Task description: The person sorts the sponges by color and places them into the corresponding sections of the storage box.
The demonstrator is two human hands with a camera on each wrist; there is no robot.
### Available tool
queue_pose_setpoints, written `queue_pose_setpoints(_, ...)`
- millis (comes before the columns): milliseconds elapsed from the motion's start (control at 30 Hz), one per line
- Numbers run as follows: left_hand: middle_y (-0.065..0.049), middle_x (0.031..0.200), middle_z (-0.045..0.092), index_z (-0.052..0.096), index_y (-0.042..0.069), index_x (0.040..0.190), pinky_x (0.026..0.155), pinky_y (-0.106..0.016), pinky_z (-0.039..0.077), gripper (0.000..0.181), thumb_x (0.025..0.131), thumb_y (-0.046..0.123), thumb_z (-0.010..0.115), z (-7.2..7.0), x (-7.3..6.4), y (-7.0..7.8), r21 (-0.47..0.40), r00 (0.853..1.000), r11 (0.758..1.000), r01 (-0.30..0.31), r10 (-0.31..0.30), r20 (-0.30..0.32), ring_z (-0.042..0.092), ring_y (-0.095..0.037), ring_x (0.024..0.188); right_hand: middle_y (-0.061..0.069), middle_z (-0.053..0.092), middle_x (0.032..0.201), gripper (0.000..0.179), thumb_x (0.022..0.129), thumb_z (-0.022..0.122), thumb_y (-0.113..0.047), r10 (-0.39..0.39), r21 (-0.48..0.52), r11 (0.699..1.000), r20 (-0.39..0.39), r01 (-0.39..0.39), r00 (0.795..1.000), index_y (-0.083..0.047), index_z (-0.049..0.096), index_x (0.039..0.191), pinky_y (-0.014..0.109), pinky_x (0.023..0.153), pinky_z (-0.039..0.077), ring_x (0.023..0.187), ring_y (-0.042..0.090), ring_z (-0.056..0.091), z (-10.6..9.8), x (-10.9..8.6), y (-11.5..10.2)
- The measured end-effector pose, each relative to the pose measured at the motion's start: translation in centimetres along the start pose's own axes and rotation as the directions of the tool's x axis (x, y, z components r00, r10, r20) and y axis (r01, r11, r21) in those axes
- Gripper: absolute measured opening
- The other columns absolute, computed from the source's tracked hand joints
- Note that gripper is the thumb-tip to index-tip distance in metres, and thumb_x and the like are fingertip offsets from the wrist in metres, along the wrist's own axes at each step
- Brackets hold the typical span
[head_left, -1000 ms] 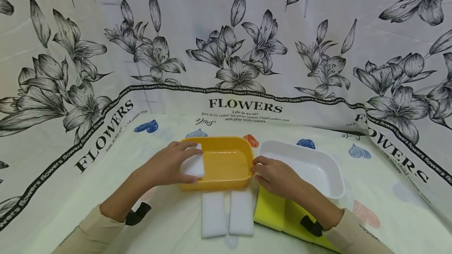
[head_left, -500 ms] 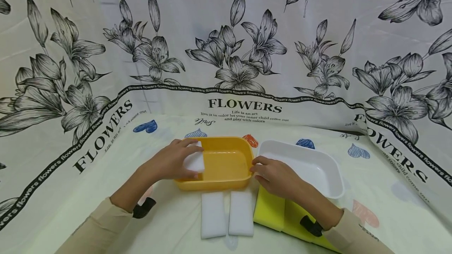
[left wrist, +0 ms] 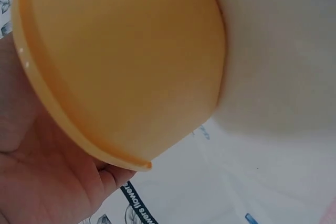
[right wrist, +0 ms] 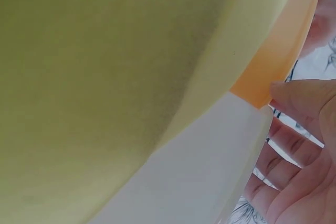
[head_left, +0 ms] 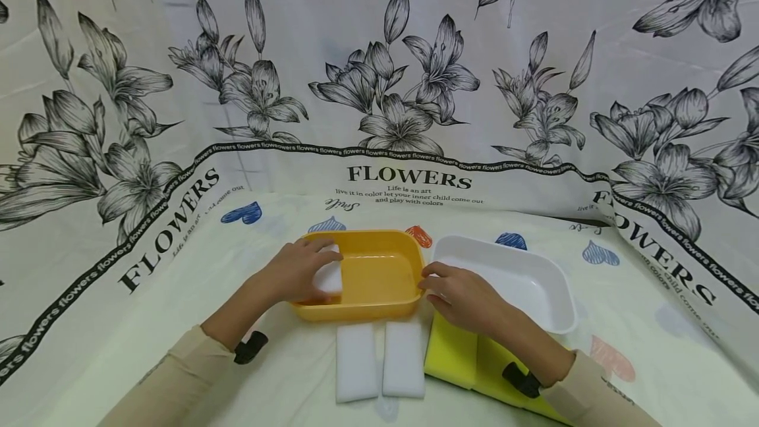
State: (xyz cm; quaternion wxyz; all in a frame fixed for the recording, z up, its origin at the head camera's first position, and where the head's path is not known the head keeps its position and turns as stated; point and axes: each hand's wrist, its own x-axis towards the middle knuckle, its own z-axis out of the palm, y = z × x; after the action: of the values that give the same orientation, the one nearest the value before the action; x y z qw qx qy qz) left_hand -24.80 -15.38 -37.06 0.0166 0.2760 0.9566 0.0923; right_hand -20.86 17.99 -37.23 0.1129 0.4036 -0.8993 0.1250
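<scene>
At the left end of the orange-yellow plastic tray [head_left: 382, 275], my left hand [head_left: 296, 272] spans a white sponge block [head_left: 329, 271], fingers at its far edge and thumb at its near edge. The hand covers the sponge's left part. My right hand [head_left: 462, 298] holds the tray's right rim; in the right wrist view, the thumb [right wrist: 294, 94] touches that orange rim. From below, the left wrist view shows the tray's outer wall [left wrist: 136, 61] with the left palm [left wrist: 52, 171] beside it; the sponge is hidden there.
Two more white sponge blocks [head_left: 356, 362] lie side by side in front of the tray. A white tray [head_left: 560, 295] stands to the right, partly behind my right arm. Under that forearm lies a folded yellow cloth [head_left: 453, 354]. A flower-printed curtain [head_left: 403, 84] rises behind.
My left hand has shifted slightly right with the sponge, which now sits further within the tray's left end. My right hand stays at the rim.
</scene>
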Motion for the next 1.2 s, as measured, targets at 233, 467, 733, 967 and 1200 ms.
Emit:
queue_pose_setpoints(233,-0.016,0.150,0.046,0.060,0.018,0.140,0.107,-0.063,0.036,0.075,0.075,0.047,0.086,0.5,0.5,-0.2,0.038,1.000,0.999,-0.019,0.018,0.005,0.041,-0.043,0.134,0.009,0.068,0.114,0.021,0.087,0.077,-0.006,0.024,0.012,1.000,0.008,-0.024,1.000,-0.007,0.076,0.109,0.029,0.078,0.058,0.091,0.019,0.068,-0.1,0.0,0.0)
queue_pose_setpoints(467,-0.015,0.148,0.048,0.065,0.020,0.135,0.107,-0.060,0.036,0.065,0.079,0.047,0.083,1.0,0.5,-0.5,0.074,0.999,0.996,-0.041,0.038,0.037,0.044,-0.042,0.131,0.010,0.069,0.114,0.021,0.087,0.077,-0.005,0.017,0.017,1.000,0.007,-0.017,1.000,-0.006,0.076,0.108,0.029,0.078,0.058,0.091,0.019,0.068,0.0,-0.1,-0.1)
queue_pose_setpoints(733,-0.015,0.146,0.050,0.066,0.021,0.134,0.108,-0.061,0.035,0.062,0.080,0.045,0.083,1.0,0.4,-0.4,0.097,0.997,0.995,-0.037,0.031,0.068,0.045,-0.042,0.131,0.010,0.068,0.115,0.020,0.089,0.075,-0.006,0.012,-0.012,1.000,0.015,-0.012,1.000,-0.005,0.075,0.109,0.029,0.077,0.058,0.089,0.019,0.068,0.1,-0.1,-0.2)
queue_pose_setpoints(967,-0.015,0.146,0.050,0.067,0.021,0.133,0.109,-0.062,0.033,0.059,0.081,0.048,0.080,1.0,0.6,-0.5,0.067,0.995,0.997,-0.028,0.022,0.095,0.044,-0.041,0.133,0.010,0.068,0.115,0.020,0.089,0.075,-0.006,0.014,-0.012,1.000,0.014,-0.014,1.000,-0.006,0.075,0.109,0.028,0.078,0.058,0.089,0.019,0.068,0.1,-0.1,-0.2)
queue_pose_setpoints(1200,-0.016,0.144,0.053,0.070,0.020,0.127,0.109,-0.061,0.034,0.051,0.091,0.056,0.066,0.9,0.7,-0.7,0.039,0.994,0.999,-0.009,0.005,0.109,0.045,-0.039,0.134,0.009,0.068,0.115,0.020,0.089,0.075,-0.006,0.004,-0.013,1.000,0.011,-0.004,1.000,-0.006,0.075,0.109,0.027,0.077,0.058,0.087,0.018,0.067,0.1,0.0,-0.1)
